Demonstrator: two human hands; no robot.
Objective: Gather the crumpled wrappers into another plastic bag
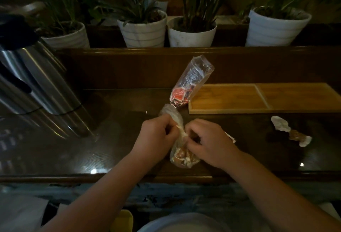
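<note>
The clear bag of brown sweets [181,150] is being worked at its twisted neck, just in front of the wooden tray [228,100] and a little to its left, near the front edge of the counter [118,139]. A spill is being risked here, judging by the grip: if the thin plastic is being pulled apart too sharply between the two hands, the neck could tear and sweets could be scattered toward the counter's edge and off it. The second bag of red packets [186,87], leaning against the tray's left end, could also be knocked over by a jerk, since it is standing just beyond the knuckles. The left hand [156,132] is being kept curled tight, the neck being pinched between thumb and fingers on its left side. The right hand [206,139] is likewise being held curled, fingertips pinching the plastic from the right; whether a tie or knot is being gripped cannot be told in this dim light. A single wrapped sweet [293,134] is lying in front of the tray, toward its right.
</note>
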